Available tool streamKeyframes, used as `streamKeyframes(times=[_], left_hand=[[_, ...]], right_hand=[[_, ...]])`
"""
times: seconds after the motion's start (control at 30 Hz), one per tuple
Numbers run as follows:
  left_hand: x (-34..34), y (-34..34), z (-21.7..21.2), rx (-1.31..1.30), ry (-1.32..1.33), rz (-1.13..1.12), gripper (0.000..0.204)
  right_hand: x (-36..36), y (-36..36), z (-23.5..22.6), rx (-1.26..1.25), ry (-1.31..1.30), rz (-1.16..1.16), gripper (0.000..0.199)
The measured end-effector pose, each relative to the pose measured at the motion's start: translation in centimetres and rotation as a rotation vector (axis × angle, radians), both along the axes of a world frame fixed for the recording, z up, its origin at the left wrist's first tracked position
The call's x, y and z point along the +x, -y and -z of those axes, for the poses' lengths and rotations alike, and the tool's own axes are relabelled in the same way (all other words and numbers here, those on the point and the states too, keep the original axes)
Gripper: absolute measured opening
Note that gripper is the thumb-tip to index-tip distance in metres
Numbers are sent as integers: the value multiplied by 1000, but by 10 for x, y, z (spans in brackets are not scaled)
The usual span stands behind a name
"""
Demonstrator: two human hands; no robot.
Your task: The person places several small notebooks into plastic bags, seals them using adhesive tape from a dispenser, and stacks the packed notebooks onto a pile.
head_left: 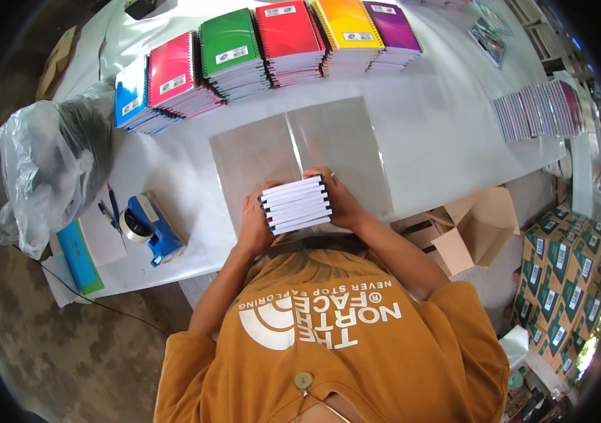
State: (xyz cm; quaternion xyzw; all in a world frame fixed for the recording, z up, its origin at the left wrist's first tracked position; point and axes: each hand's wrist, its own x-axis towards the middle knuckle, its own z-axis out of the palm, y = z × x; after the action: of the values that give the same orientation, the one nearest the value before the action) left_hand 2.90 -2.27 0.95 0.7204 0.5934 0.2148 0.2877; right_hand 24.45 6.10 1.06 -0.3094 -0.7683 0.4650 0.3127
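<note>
A small stack of spiral notebooks (296, 204) is held upright on edge between my hands, near the table's front edge, with its white page edges facing me. My left hand (254, 218) grips the stack's left end, and my right hand (341, 200) clasps the other end, thumb along the side. Beneath and beyond the stack lie two clear plastic sheets or sleeves, a left one (252, 149) and a right one (339, 137), side by side on the pale tabletop. The covers of the held notebooks are hidden.
Across the back stand piles of spiral notebooks: blue (131, 86), pink (171, 62), green (227, 35), red (285, 32), yellow (346, 20), purple (391, 29). At left are a plastic bag (50, 166) and a blue tape dispenser (164, 236). More notebooks (536, 111) and an open carton (482, 229) sit right.
</note>
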Motion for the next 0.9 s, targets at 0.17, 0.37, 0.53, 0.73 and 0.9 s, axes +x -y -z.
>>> streamKeyframes(times=[0.17, 0.37, 0.53, 0.73, 0.9], left_hand=[[18, -24, -83, -297, 659, -341, 67], [9, -61, -72, -864, 739, -402, 67], [1, -68, -64, -860, 711, -375, 62], [-4, -76, -64, -856, 666, -362, 79], [14, -83, -110, -778, -36, -304, 85]], right_hand=[[-11, -23, -89, -380, 134, 135, 83], [-16, -42, -46, -673, 195, 165, 57], [-23, -48, -46, -635, 237, 190, 55], [-26, -55, -51, -504, 300, 190, 62], [-18, -62, -86, -367, 818, 139, 72]])
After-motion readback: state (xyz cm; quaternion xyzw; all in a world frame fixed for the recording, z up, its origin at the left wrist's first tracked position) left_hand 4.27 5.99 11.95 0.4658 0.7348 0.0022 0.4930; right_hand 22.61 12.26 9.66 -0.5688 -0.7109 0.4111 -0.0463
